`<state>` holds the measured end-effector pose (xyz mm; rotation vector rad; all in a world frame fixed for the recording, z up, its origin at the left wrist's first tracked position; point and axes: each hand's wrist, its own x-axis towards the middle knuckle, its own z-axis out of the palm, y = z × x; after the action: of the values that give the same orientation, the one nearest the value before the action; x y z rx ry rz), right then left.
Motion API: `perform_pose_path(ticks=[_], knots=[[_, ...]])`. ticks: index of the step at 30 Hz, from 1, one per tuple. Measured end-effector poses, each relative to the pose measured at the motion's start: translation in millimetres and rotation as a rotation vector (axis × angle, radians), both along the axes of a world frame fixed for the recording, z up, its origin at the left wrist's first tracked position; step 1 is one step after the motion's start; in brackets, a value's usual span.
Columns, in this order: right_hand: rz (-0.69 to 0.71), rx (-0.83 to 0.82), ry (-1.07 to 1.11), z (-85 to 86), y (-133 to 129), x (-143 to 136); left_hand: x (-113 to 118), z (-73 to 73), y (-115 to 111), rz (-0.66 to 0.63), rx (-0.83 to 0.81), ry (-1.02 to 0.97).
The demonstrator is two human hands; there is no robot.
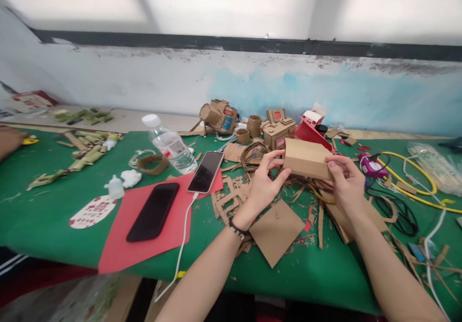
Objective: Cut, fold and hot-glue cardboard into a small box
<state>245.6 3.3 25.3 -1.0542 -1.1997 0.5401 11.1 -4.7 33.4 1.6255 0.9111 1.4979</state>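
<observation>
Between my two hands, above the cluttered green table, is a folded piece of brown cardboard point(306, 158), bent lengthwise with a slanted top and a front face. My left hand point(267, 180) grips its left end with thumb and fingers. The right end is pinched by my right hand point(344, 182), thumb at the front. Below lies a flat cardboard square point(277, 233) among thin scraps. Just behind the held piece stand a cardboard camera model point(278, 132) and a small cardboard cylinder point(254, 125).
A water bottle point(171, 146), a white-cabled phone point(205, 172) and a black phone point(153, 211) lie left, partly on red paper point(115, 245). Yellow cable point(415, 168) and a purple device point(373, 165) are right. Another person's hand point(10, 141) shows far left near green stalks point(88, 156).
</observation>
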Motion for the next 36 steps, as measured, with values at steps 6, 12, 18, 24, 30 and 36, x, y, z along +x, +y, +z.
perform_pose_path(ticks=[6,12,18,24,30,36], knots=[[0.032,-0.043,0.014,2.4,-3.8,-2.3,0.3,-3.2,-1.4,0.06,0.099,0.066],[0.131,0.009,-0.439,1.2,-11.6,-7.3,-0.9,-6.0,-3.0,0.206,0.167,0.076],[-0.079,0.229,-0.769,3.5,-8.1,-1.3,-0.5,-10.3,-11.0,0.238,0.352,0.206],[0.005,0.184,-0.637,4.7,-2.8,5.6,-5.8,-4.5,-11.6,0.304,0.498,0.258],[0.197,0.035,-0.085,-8.0,4.9,3.2,-7.7,1.8,-2.3,0.357,0.263,0.077],[0.374,-0.145,-0.115,-8.2,-5.7,-5.9,-5.8,-1.3,-1.4,0.106,0.172,0.036]])
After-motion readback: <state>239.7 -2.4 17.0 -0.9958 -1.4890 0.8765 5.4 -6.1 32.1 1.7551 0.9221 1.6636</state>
